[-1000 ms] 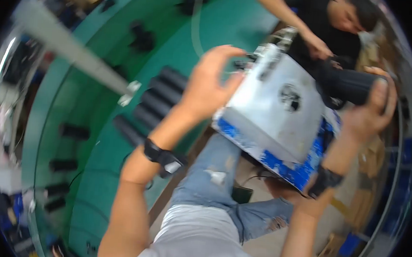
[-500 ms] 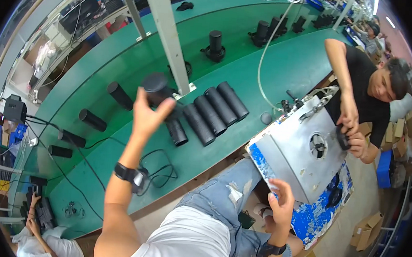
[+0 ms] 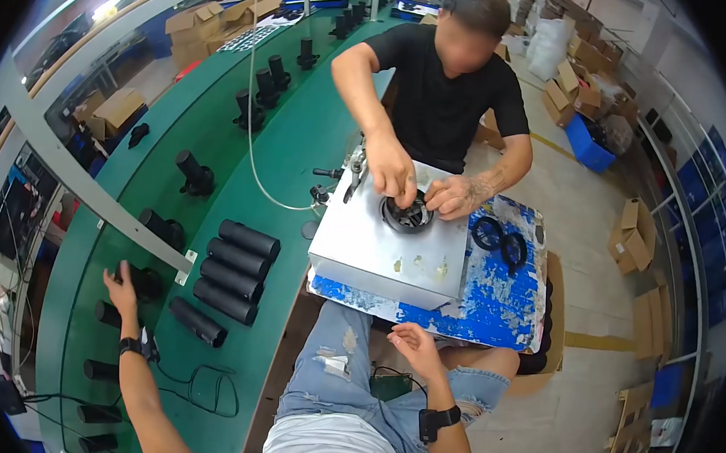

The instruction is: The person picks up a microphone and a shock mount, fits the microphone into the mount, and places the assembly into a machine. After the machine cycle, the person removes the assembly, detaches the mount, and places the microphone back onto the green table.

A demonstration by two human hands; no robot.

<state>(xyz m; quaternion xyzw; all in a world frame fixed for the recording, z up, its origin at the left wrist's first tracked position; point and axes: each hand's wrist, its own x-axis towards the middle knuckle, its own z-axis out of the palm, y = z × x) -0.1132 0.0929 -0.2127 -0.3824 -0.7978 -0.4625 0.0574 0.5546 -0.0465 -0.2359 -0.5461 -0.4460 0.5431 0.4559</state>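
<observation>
1. One hand, the left (image 3: 124, 296), is between eight and nine o'clock from the middle of the head view, right beside a dark round part (image 3: 148, 284) in the green trough (image 3: 77, 337). Its thumb and forefinger are spread; whether its hidden fingers grip the part, I cannot tell.
2. At five o'clock, above the person's lap, the right hand (image 3: 417, 352) is open, fingers loosely bent.
3. Four black tubes (image 3: 236, 270) lie on the green bench (image 3: 247, 343) at eight o'clock, three side by side and the nearest slightly apart.
4. Just off the middle, toward four o'clock, a metal box (image 3: 353, 247) sits on a worn blue board (image 3: 500, 308).
5. A co-worker in a black top (image 3: 425, 121) is at one o'clock, both hands at a black ring (image 3: 409, 227) on top of the box.
6. Two thin rings (image 3: 513, 261) lie on the board at three o'clock, beside the box.
7. More dark parts stand along the trough toward ten and eleven o'clock.
8. On the floor at two o'clock is a blue bin (image 3: 589, 150).
</observation>
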